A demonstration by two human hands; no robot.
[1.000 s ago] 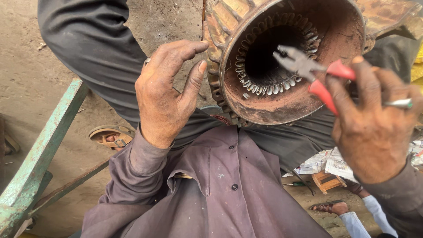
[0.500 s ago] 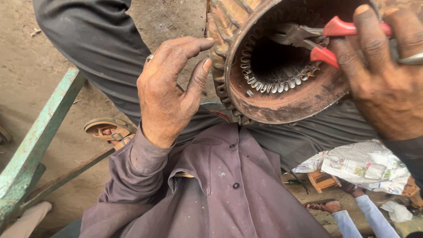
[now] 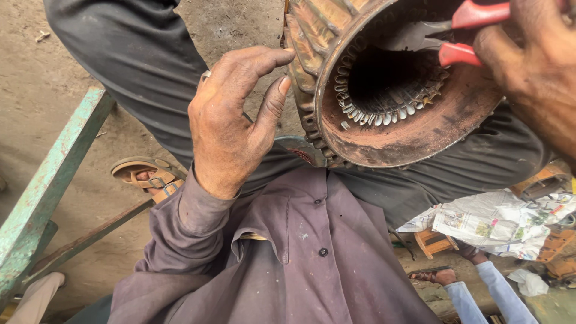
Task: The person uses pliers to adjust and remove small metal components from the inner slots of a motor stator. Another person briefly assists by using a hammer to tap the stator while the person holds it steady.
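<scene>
- Nearest the camera: the person's own dusty purple button shirt (image 3: 300, 264), collar open, filling the bottom middle of the view.
- Left hand (image 3: 231, 120) rises from the purple sleeve; grip loose and open, holding nothing. Fingers curl toward the rusty round finned motor housing (image 3: 384, 90); index fingertip and thumb (image 3: 273, 99) are at its ribbed outer edge, contact likely, cannot tell for sure.
- The housing lies tilted across the lap on the dark grey trousers (image 3: 144, 66), open end facing the camera. Ring of pale metal winding slots (image 3: 384, 111) lines the dark bore; rust-orange inner rim around it.
- Right hand (image 3: 537, 66) at the top right, partly cut by the frame edge; grip closed around the red-handled metal pliers (image 3: 441, 39).
- Pliers' nose reaches into the housing mouth at the upper slots; tip is in shadow, cannot tell if it bites anything.
- Left side: worn green painted metal frame bar (image 3: 45, 192) slanting over the dirt floor (image 3: 36, 78).
- Brown strapped sandal (image 3: 147, 177) on a foot just below the left forearm, on the floor.
- Right, lower down: crumpled printed newspaper (image 3: 495, 222), small orange wooden block (image 3: 435, 243) beside it.
- Bottom right: another person's foot in a sandal (image 3: 435, 276) and a light blue trouser leg (image 3: 486, 294).
</scene>
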